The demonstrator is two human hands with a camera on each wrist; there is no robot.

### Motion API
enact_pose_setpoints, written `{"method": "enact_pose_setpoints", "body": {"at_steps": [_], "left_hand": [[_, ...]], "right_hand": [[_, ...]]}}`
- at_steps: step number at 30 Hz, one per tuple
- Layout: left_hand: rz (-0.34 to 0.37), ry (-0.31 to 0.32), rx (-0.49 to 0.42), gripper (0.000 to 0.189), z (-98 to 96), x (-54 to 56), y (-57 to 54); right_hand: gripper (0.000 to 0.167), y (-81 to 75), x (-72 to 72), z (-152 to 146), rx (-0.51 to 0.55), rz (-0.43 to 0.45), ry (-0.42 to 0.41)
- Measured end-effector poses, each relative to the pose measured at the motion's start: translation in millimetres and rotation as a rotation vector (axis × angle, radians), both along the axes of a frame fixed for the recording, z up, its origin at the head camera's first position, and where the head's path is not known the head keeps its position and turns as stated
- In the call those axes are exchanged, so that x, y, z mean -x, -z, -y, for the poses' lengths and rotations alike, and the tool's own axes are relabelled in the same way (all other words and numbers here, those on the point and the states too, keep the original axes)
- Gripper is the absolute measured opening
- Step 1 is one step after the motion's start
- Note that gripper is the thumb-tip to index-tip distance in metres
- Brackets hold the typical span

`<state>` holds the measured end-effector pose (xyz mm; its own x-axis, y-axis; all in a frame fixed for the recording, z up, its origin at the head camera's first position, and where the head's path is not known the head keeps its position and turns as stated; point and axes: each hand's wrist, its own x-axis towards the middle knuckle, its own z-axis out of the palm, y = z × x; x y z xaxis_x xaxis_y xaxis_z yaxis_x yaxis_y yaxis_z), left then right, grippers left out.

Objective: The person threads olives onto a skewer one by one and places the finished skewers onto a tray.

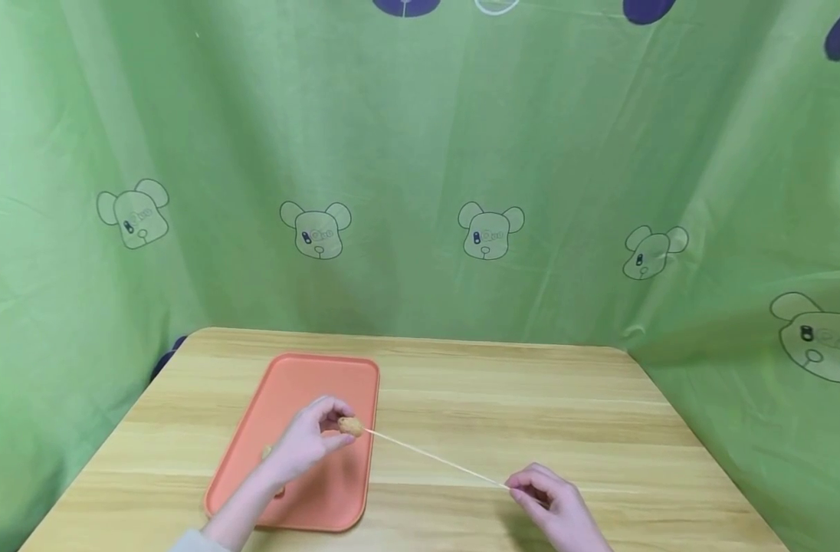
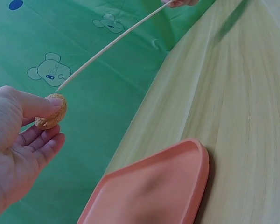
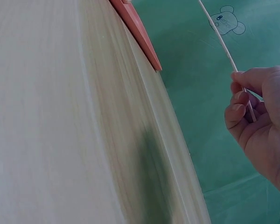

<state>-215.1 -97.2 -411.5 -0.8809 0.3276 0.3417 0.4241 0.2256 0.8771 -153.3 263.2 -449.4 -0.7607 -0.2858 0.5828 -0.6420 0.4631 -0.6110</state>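
My left hand (image 1: 308, 443) pinches a small golden-brown, rounded food piece (image 1: 351, 426) between thumb and fingers, above the tray. In the left wrist view the food piece (image 2: 52, 112) has a rough, wrinkled surface. A thin wooden skewer (image 1: 437, 458) runs from it down to my right hand (image 1: 556, 506), with its far tip right at the piece's edge. Thumb and fingers of the right hand grip the skewer (image 3: 227, 52) near its other end, and the end shows against the palm in the right wrist view.
A pink rectangular tray (image 1: 323, 376) lies on the left of the wooden table (image 1: 503, 399). More brown pieces (image 1: 280, 491) sit in it, partly hidden by the left forearm. A green curtain (image 1: 406, 153) with bear prints surrounds the table's back and sides.
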Motion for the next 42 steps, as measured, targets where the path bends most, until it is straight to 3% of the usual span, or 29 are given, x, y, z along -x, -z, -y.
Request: {"method": "enact_pose_setpoints", "body": {"at_steps": [13, 21, 26, 33, 42], "left_hand": [[-0.008, -0.009, 0.021, 0.025, -1.0, 0.8, 2.6], [-0.024, -0.061, 0.106, 0.023, -2.5, -1.7, 4.2], [-0.045, -0.061, 0.109, 0.024, -2.9, -3.4, 3.4], [-0.133, -0.034, 0.084, 0.024, -2.9, -5.1, 5.7], [-0.125, -0.065, 0.107, 0.025, -5.5, -6.0, 3.7]], "right_hand": [[0.029, 3.1, 2.6, -0.3, -0.027, -0.05, -0.019], [0.035, 0.8, 3.7, 1.5, -0.041, -0.124, -0.049], [0.036, 1.1, 5.6, 0.7, -0.03, -0.119, -0.06], [0.034, 1.3, 6.6, 2.2, -0.009, -0.132, -0.073], [0.034, -3.4, 5.6, 8.5, 0.018, -0.101, -0.069]]}}
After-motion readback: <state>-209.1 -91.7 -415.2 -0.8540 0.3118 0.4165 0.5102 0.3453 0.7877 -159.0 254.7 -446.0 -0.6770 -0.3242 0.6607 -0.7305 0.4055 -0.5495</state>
